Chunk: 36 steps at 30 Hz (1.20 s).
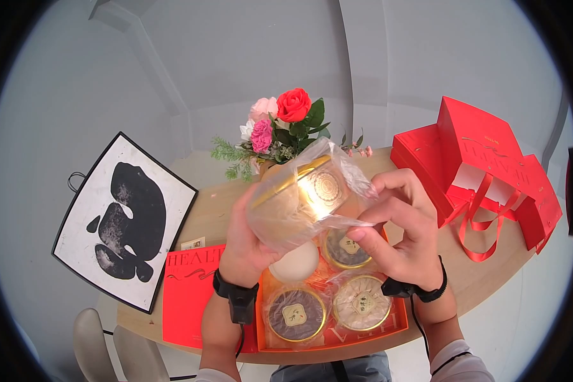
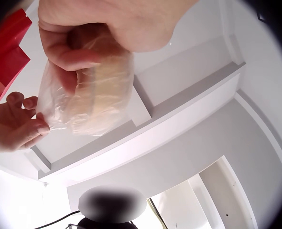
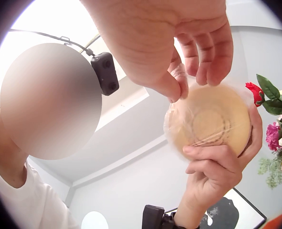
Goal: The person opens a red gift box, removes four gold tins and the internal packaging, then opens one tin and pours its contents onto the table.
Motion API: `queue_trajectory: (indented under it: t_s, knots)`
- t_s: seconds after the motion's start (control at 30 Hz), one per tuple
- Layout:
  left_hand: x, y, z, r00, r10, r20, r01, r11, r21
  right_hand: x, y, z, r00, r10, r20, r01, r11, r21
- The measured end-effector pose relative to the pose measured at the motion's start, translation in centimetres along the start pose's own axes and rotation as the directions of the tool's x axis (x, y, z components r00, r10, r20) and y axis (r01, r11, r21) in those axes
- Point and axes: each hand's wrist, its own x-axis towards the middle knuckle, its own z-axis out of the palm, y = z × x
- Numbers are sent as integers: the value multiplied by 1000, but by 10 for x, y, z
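Above the orange gift box (image 1: 333,349), my left hand (image 1: 240,245) grips a round canister (image 1: 325,188) with a shiny gold end. A clear plastic bag (image 1: 274,223) wraps it, crinkled and loose toward the right. Thumb and finger of my right hand (image 1: 409,232) pinch the bag's loose edge. In the right wrist view the canister's flat yellowish face (image 3: 222,114) shows through the film, with the left fingers (image 3: 215,157) around its lower side. Several round jars sit in the box, among them a dark one (image 1: 297,315) and a pale one (image 1: 363,303), both with gold rims.
A red lid panel (image 1: 191,299) lies left of the box. Behind the hands stand flowers (image 1: 293,105). At the right are red gift bags (image 1: 484,137) with ribbon handles (image 1: 477,245). A black-and-white picture (image 1: 130,216) leans at the left, near chairs (image 1: 134,350).
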Motion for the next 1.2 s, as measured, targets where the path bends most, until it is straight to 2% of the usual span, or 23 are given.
queue_trajectory:
  t_s: [0.07,0.13,0.23,0.37,0.43,0.57,0.73,0.87,0.9,0.93,1.07,1.13,1.2]
  knots:
    - [2,3,-9,999,-15,46,17,999,-30,0,0,0,1000,0,1,0,1000,5]
    - [3,6,-15,967,-94,238,128,983,-132,0,0,1,1000,1,2,-1,1000,11]
    - [-1,4,-11,960,-80,267,103,992,-73,0,0,1,1000,-14,3,14,1000,-5]
    - [1,3,-9,955,-76,287,111,988,-107,-1,1,2,1000,-13,2,13,1000,-12]
    - [-1,2,-5,991,-29,130,43,993,-108,-1,1,2,1000,-13,0,13,1000,-13]
    - [1,4,-17,996,-41,82,58,975,-216,-2,-1,2,1000,10,9,-9,999,-40]
    - [2,4,-30,976,-2,220,60,964,-258,-2,-2,3,1000,20,24,-18,997,-81]
    - [3,2,-22,948,-10,319,108,951,-291,-2,-2,2,999,13,30,-10,995,-102]
    - [0,-1,-6,990,4,144,21,985,-171,-2,-2,1,999,14,34,-10,994,-113]
    - [-1,-2,4,999,42,-33,-44,998,-34,-1,-1,1,999,14,34,-10,994,-113]
    - [-1,-5,9,997,63,-34,-64,998,-1,-1,0,-2,998,-37,49,46,980,-193]
    - [0,-9,13,984,147,-96,-142,988,56,-2,0,-2,997,-42,58,55,969,-242]
    - [0,-8,11,987,142,-78,-137,988,67,-2,-2,0,999,-20,-25,13,966,-259]
